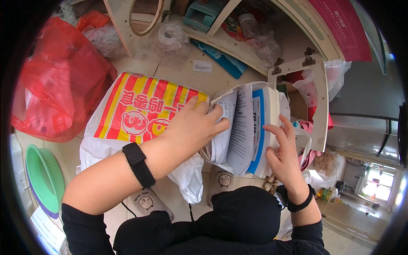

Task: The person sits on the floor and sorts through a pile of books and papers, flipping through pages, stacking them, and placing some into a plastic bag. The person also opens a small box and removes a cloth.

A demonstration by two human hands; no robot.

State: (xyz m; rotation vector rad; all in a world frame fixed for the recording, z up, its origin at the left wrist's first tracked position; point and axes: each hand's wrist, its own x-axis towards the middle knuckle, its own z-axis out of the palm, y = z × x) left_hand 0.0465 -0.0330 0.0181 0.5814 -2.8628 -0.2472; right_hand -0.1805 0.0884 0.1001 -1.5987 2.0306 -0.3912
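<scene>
A white cloth tote bag (228,166) stands between my hands, packed with printed papers (241,127) and a blue-and-white book (259,127) with its pages toward the right. My left hand (200,119) has its fingers spread where a striped red-and-yellow plastic bag (134,110) meets the tote; its thumb side rests against the papers. On the right, my right hand (282,146) has its fingers apart, thumb and fingertips against the book's page edges. Whether either hand grips anything is hard to see. The striped bag's contents are hidden.
A full red plastic bag (67,79) stands at left, above a green basin (46,178). Open white cabinet doors (320,127) flank the cabinet (220,40). A tape roll (169,34), a blue flat packet (223,60) and a card (202,66) lie on the tiles.
</scene>
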